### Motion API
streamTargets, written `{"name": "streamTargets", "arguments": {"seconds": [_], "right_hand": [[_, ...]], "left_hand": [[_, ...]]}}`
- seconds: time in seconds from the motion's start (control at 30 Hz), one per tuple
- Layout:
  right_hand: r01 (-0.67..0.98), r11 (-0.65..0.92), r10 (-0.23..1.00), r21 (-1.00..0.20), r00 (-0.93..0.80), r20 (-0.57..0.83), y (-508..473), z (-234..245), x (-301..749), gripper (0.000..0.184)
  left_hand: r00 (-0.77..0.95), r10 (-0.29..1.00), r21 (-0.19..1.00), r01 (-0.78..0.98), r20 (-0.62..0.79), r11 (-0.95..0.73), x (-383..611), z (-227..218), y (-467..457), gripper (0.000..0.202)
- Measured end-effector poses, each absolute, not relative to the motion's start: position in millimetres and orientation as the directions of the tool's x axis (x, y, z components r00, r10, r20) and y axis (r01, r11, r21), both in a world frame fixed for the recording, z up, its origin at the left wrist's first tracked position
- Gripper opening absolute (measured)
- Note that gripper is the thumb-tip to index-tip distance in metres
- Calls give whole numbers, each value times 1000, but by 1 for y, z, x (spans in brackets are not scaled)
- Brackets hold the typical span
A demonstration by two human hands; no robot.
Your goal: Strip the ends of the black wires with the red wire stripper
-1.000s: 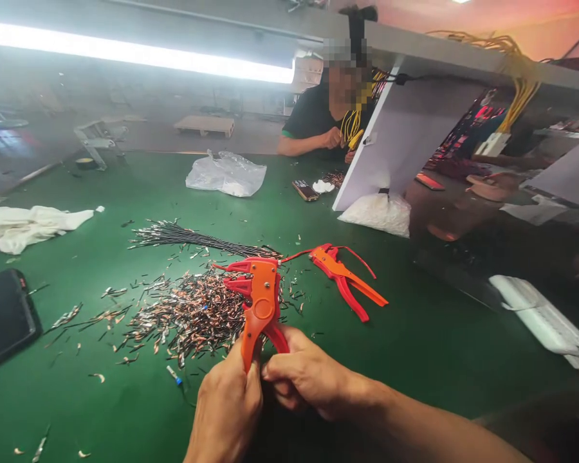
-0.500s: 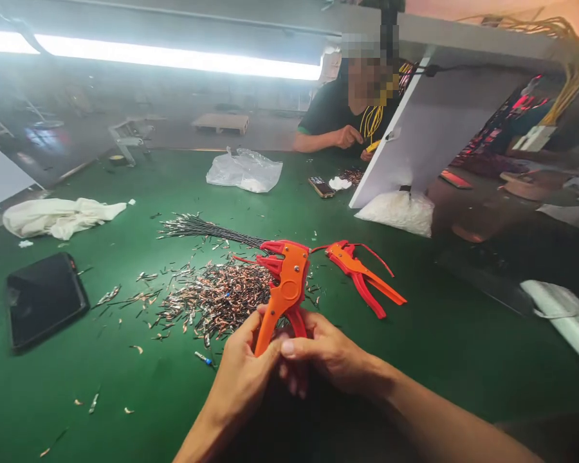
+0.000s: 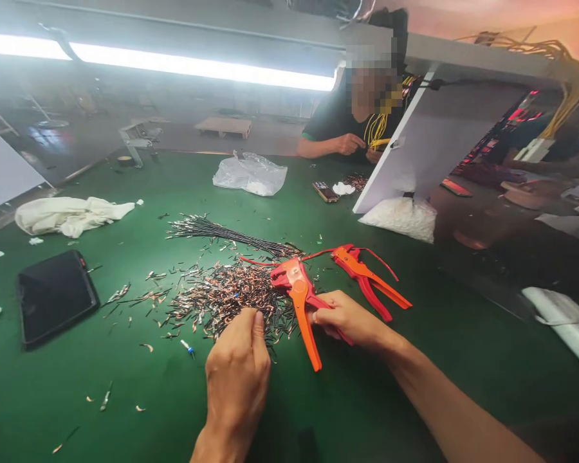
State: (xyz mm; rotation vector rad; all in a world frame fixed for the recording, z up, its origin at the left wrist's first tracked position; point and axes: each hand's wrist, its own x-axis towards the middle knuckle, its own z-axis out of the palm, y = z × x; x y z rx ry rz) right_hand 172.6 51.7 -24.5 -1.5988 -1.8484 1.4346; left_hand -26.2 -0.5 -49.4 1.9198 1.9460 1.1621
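Note:
My right hand (image 3: 350,319) grips the handles of an orange wire stripper (image 3: 299,302) that lies low over the green table, jaws pointing left. My left hand (image 3: 238,370) rests knuckles-up just left of it, fingers curled down at the edge of a pile of stripped copper wire bits (image 3: 222,296); what those fingers hold is hidden. A bundle of black wires (image 3: 222,233) lies behind the pile. A second orange stripper (image 3: 367,278) lies on the table to the right of the first.
A black tablet (image 3: 55,296) lies at left, a white cloth (image 3: 70,214) behind it. A clear plastic bag (image 3: 251,175), a phone (image 3: 325,191) and a bag of white parts (image 3: 399,217) sit farther back. Another person (image 3: 347,122) works across the table beside a white board (image 3: 424,138).
My left hand has let go of the stripper and dropped to the wire pile. My right hand has lowered the stripper from upright to nearly flat on the table.

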Motion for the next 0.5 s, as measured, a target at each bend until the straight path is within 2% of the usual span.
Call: {"name": "streamTargets", "arguments": {"seconds": [0.17, 0.27, 0.33, 0.43, 0.5], "right_hand": [[842, 38, 949, -538, -200, -244, 39, -15, 166, 36], [929, 48, 979, -366, -117, -168, 37, -3, 174, 32], [969, -18, 996, -245, -4, -86, 38, 6, 188, 26], [978, -190, 981, -85, 187, -40, 39, 10, 215, 56], [965, -261, 961, -37, 256, -106, 38, 5, 231, 62]], "left_hand": [[-78, 832, 517, 814, 549, -265, -25, -55, -2, 24], [-55, 804, 511, 798, 592, -321, -26, -52, -2, 21], [-64, 785, 528, 773, 616, -351, -27, -49, -3, 20], [-88, 764, 566, 726, 639, -390, -28, -44, -5, 17], [-106, 759, 593, 697, 642, -404, -30, -41, -7, 16]]}}
